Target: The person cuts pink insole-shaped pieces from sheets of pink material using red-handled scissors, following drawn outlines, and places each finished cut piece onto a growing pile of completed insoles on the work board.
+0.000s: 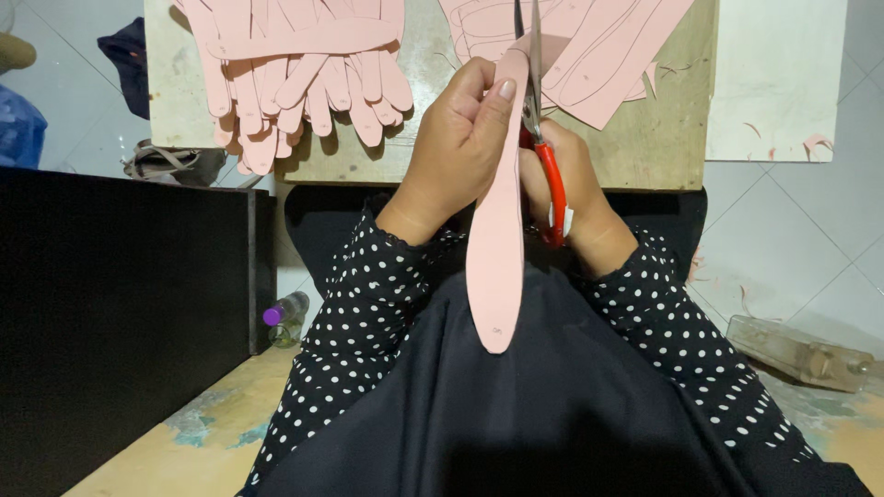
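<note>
Over a dark lap, a long pink strip [495, 276] is held upright in the left hand [456, 152], thumb and fingers pinched closed on its upper part, while its rounded lower end hangs free above the skirt. Red-handled scissors [543, 156] are gripped in the right hand [575, 189], fingers closed through the handles, the blades raised along the strip's right edge; whether the blades are parted cannot be told. The strip is judged light, thin and flexible yet firm enough to keep its shape, best held near the cut so that it does not flap. A pile of cut pink strips [295, 83] is seen on the wooden table [645, 147] ahead at the left, with marked pink sheets [599, 55] at the right. A purple-capped bottle [284, 317] is seen lying on the floor beside a black panel [120, 313]
</note>
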Motion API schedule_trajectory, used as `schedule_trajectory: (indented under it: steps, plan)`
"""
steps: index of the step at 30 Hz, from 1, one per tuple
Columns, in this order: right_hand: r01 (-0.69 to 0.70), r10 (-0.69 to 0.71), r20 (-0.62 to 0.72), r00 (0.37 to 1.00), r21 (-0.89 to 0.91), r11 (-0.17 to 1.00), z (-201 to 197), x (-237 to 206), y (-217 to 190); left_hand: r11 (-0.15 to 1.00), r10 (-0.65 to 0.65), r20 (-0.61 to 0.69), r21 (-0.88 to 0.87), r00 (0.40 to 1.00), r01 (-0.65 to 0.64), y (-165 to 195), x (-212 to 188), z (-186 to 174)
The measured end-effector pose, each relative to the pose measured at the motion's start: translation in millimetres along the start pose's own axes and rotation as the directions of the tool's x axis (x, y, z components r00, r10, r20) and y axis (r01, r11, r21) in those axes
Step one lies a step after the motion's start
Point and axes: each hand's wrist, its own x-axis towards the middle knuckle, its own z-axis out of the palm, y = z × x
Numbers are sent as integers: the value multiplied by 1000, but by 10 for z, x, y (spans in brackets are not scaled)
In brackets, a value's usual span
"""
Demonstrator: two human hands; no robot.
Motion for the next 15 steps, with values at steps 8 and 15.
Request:
schedule_trajectory:
  steps: [8, 15]
  plan:
    - [-236, 230, 115, 966, 37, 971, -133, 8, -136, 994, -42, 43, 106, 998, 37, 34, -7, -187]
    - [-245, 241, 41, 970, 128, 961, -86, 53, -144, 651, -234, 257, -675, 938, 347, -367, 64, -145]
